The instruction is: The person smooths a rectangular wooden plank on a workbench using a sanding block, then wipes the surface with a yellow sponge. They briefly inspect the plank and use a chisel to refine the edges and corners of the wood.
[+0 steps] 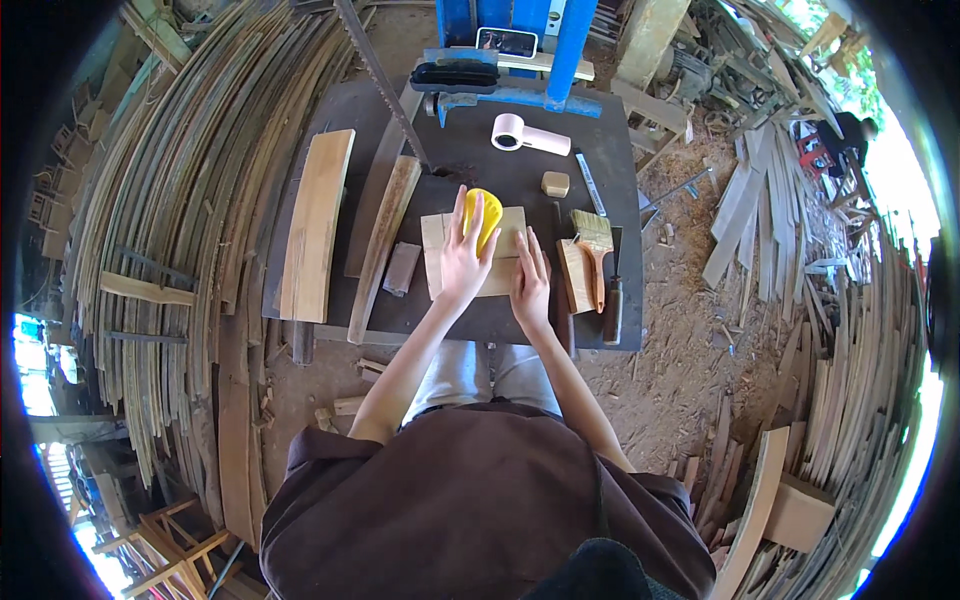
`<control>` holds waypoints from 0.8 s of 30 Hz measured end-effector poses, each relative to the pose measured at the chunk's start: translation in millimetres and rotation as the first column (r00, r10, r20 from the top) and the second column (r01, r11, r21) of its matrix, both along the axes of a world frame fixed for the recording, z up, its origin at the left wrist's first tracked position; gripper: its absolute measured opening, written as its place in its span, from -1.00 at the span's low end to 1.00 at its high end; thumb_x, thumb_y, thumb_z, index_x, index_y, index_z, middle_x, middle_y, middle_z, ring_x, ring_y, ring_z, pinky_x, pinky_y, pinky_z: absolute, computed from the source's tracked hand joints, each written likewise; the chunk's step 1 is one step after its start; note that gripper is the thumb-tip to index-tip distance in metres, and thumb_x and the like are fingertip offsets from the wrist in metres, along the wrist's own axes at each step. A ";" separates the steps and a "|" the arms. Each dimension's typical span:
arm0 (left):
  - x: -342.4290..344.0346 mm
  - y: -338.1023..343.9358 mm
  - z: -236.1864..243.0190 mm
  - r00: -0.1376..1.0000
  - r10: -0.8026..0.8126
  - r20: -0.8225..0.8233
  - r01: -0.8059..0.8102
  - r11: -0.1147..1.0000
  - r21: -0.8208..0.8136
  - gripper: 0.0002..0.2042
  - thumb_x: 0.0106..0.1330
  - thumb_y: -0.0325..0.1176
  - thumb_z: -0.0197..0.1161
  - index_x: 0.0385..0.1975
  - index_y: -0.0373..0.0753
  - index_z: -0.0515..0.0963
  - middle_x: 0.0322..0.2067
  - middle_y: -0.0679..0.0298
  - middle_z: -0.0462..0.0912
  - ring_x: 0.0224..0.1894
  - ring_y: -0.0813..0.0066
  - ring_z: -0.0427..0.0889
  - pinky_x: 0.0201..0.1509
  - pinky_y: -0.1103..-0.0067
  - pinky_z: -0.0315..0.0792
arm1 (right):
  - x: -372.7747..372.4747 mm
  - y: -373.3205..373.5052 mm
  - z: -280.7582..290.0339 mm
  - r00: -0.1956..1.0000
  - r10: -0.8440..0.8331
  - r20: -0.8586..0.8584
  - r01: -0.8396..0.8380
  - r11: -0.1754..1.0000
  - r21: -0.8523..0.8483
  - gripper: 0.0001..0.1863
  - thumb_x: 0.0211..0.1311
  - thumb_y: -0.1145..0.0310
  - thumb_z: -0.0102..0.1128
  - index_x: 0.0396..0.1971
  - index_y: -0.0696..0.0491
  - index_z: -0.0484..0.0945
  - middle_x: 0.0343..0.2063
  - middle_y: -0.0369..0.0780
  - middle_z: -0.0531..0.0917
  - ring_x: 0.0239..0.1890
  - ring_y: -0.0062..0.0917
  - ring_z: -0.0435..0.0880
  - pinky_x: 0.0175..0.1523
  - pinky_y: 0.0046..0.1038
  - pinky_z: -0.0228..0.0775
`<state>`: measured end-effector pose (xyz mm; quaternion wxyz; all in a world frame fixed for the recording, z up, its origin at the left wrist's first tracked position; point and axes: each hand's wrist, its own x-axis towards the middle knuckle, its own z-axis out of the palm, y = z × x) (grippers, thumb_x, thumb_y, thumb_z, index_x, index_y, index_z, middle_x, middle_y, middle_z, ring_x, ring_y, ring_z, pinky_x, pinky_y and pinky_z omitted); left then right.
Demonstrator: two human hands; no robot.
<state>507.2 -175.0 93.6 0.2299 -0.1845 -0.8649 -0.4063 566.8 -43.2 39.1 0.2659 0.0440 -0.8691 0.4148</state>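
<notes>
My left hand (463,268) grips a yellow palm-sized tool (489,212) over a pale wooden board (435,250) on the dark metal table (470,330). The fingers of my right hand (530,285) lie flat on the board's right part. Left of the board are a greyish block (402,268), a long wooden piece (385,250) and a plank (315,225). To its right lie a wide brush (597,260), a wooden piece (575,280) and a wood-handled tool (613,305). Behind sit a small block (555,184), a marker (590,182) and a pink handheld device (530,135).
A saw blade (385,105) rises through the table's back left, beside a blue machine frame (573,45) holding a phone (507,42). Stacked strips (160,200) crowd the left; boards (740,200) lean at right. Another person (840,145) is at far right.
</notes>
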 end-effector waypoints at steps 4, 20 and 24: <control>34.9 -18.0 -17.5 1.000 -0.008 -0.022 0.006 0.996 -0.085 -0.36 0.29 -0.35 0.29 0.38 -0.04 0.24 0.40 0.02 0.15 0.26 -0.07 0.42 0.14 0.28 0.54 | 0.2 -0.9 0.0 1.000 -0.004 0.014 0.004 1.000 0.012 -0.37 0.26 0.58 -0.04 0.37 -0.02 0.26 0.37 -0.03 0.26 0.40 -0.17 0.26 0.40 -0.03 0.05; -3.5 -2.4 -13.8 0.998 -0.032 -0.062 0.027 0.996 -0.091 -0.40 0.33 -0.31 0.24 0.38 -0.06 0.24 0.35 -0.01 0.22 0.25 -0.08 0.43 0.24 0.23 0.43 | 0.1 -0.5 1.9 1.000 0.001 0.005 -0.001 1.000 0.019 -0.39 0.27 0.57 -0.03 0.36 0.01 0.27 0.37 -0.03 0.26 0.40 -0.19 0.25 0.41 -0.05 0.04; 13.5 -6.0 -17.5 0.998 -0.048 -0.049 0.042 0.991 -0.125 -0.39 0.32 -0.30 0.25 0.38 -0.03 0.24 0.35 -0.01 0.22 0.22 -0.08 0.45 0.22 0.21 0.45 | -0.1 0.6 0.7 1.000 -0.006 -0.001 0.006 1.000 0.019 -0.40 0.29 0.56 -0.05 0.36 0.01 0.27 0.37 -0.02 0.27 0.40 -0.18 0.25 0.41 -0.05 0.04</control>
